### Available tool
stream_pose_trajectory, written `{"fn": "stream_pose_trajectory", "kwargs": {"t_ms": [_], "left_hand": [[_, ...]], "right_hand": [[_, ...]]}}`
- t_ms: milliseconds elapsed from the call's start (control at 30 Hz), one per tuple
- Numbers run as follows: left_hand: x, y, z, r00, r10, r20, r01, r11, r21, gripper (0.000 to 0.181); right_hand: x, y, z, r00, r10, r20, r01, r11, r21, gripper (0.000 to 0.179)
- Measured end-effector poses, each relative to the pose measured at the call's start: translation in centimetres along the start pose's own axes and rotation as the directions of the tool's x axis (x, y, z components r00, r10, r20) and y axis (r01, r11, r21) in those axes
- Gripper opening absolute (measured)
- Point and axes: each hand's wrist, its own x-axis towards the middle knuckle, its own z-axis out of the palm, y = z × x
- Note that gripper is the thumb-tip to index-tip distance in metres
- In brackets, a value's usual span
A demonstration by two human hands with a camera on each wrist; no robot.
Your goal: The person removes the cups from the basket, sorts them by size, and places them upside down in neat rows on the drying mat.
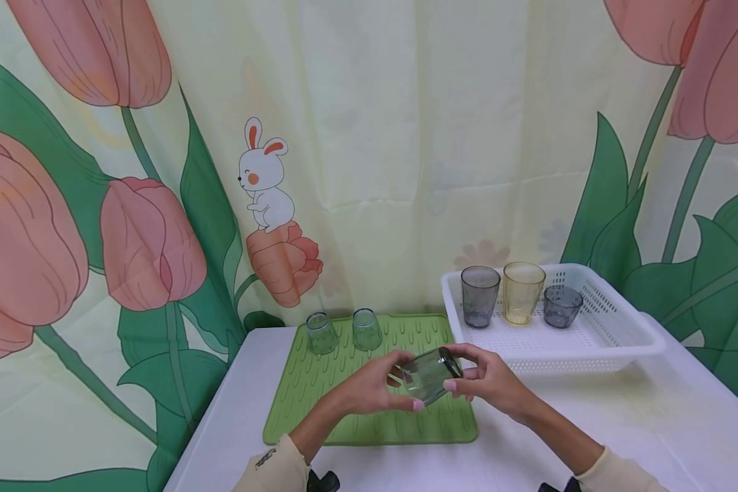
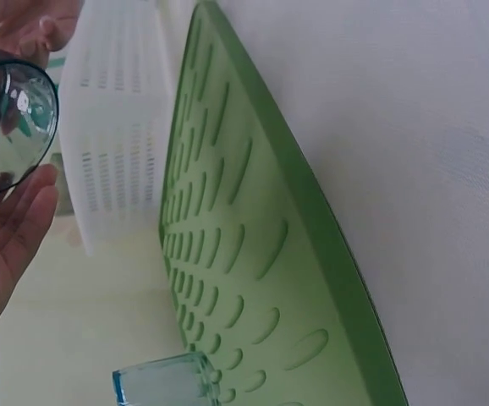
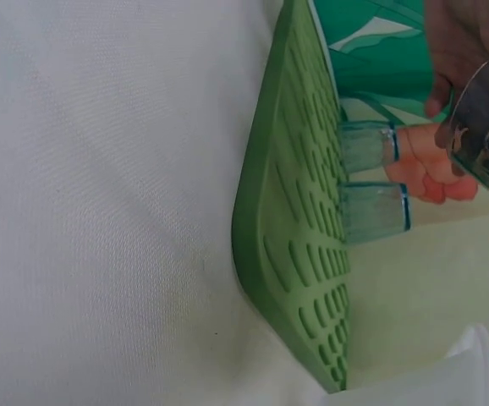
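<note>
A greenish clear drinking glass is held tilted above the green drying mat, its thick base toward the right. My left hand grips it near the rim, thumb below and fingers above. At the base end, my right hand pinches it between thumb and fingers. The left wrist view shows the round rim of the glass beside the left fingers. Two bluish-green glasses, one at the left and one beside it, stand on the back of the mat.
A white perforated basket sits at the back right. Inside it stand a tall grey glass, a yellow glass and a short dark glass. Behind the white-covered table hangs a curtain with tulips and a rabbit.
</note>
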Motion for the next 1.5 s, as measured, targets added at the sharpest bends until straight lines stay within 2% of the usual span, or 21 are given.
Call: {"fn": "stream_pose_trajectory", "kwargs": {"t_ms": [233, 567, 767, 1100, 1267, 1500], "left_hand": [[0.0, -0.2, 0.2, 1.0, 0.0, 0.01, 0.0, 1.0, 0.006, 0.072], [-0.2, -0.5, 0.3, 1.0, -0.018, 0.009, 0.018, 1.0, -0.01, 0.074], [-0.4, -0.8, 0.4, 1.0, -0.019, 0.003, 0.019, 1.0, -0.008, 0.075], [-0.8, -1.0, 0.3, 1.0, -0.024, 0.001, 0.024, 0.998, -0.052, 0.079], [-1.3, -1.5, 0.2, 0.999, -0.035, -0.024, 0.034, 0.998, -0.046, 0.082], [-2.5, -2.5, -0.3, 0.994, -0.085, -0.069, 0.082, 0.996, -0.04, 0.079]], "right_hand": [[0.2, -0.3, 0.4, 1.0, 0.019, -0.02, -0.019, 1.0, -0.004, 0.062], [0.5, -0.3, 0.8, 1.0, -0.025, -0.01, 0.025, 1.0, 0.004, 0.059], [0.7, -0.6, 1.1, 1.0, -0.018, -0.008, 0.018, 1.0, -0.006, 0.06], [1.3, -1.2, 1.4, 0.998, -0.05, -0.026, 0.05, 0.998, -0.024, 0.056], [1.8, -1.7, 1.5, 0.998, -0.043, -0.045, 0.04, 0.997, -0.062, 0.057], [2.8, -2.3, 1.5, 0.997, -0.009, -0.074, -0.001, 0.992, -0.128, 0.058]]}}
